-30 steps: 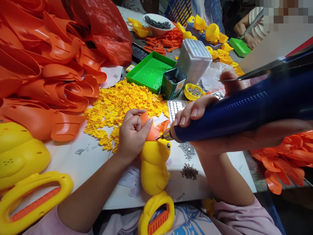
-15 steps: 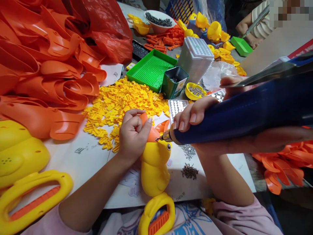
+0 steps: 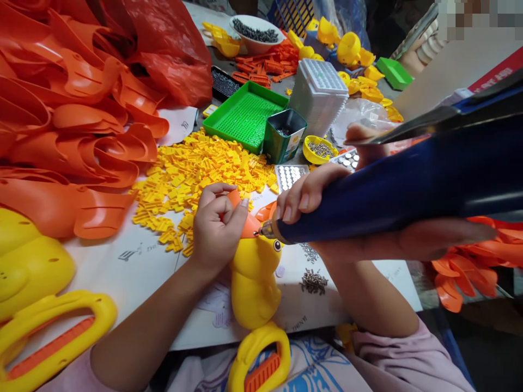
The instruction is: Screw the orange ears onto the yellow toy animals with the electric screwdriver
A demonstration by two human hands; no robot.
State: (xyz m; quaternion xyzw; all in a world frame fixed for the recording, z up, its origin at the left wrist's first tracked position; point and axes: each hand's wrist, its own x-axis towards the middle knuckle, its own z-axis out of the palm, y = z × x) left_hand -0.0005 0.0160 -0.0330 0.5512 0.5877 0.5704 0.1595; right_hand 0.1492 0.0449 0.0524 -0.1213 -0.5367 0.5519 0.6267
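A yellow duck-shaped toy shell (image 3: 254, 283) with an orange beak (image 3: 245, 220) lies on the white table sheet (image 3: 139, 267) in front of me. My left hand (image 3: 214, 228) is closed around the beak and head, pinning them down. My right hand (image 3: 322, 204) grips a blue electric screwdriver (image 3: 392, 188), and its metal tip touches the toy just beside the beak. Below the shell is a yellow handle with an orange insert (image 3: 261, 362).
Orange beak shells (image 3: 77, 130) pile up at the left and more (image 3: 469, 267) at the right. Small yellow clips (image 3: 196, 169) cover the middle. A green tray (image 3: 245, 114), a green tin (image 3: 284, 136), a screw dish (image 3: 320, 149) and loose screws (image 3: 312, 280) are near. A person's arm (image 3: 417, 49) is at the far right.
Both hands hold the same grip on the toy and the screwdriver. The view has shifted slightly, so everything sits a little lower left in the frame.
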